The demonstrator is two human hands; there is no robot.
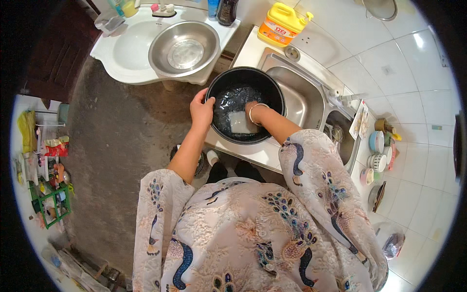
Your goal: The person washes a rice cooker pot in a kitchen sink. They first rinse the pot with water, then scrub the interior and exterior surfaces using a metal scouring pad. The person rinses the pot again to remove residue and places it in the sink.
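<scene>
A round black pot (214, 127) stands tilted slightly toward me at the left end of the sink counter, with water and some foam inside. My left hand (202, 108) grips its left rim, thumb over the edge and fingers around the outside. Inside the pot is my right hand (252, 111), a bracelet at its wrist, closed at a pale, roughly rectangular cloth (239, 124) lying against the inner wall. The fingers of that hand are partly hidden, and whether the pale piece is a cloth or a pad is hard to make out.
Right of the pot is a steel double sink (307, 104). A yellow detergent jug (281, 25) stands behind it. At the far left, a steel basin (210, 41) rests on a white washbasin (124, 51). Several bowls (377, 141) line the right counter. A green rack (48, 207) stands left.
</scene>
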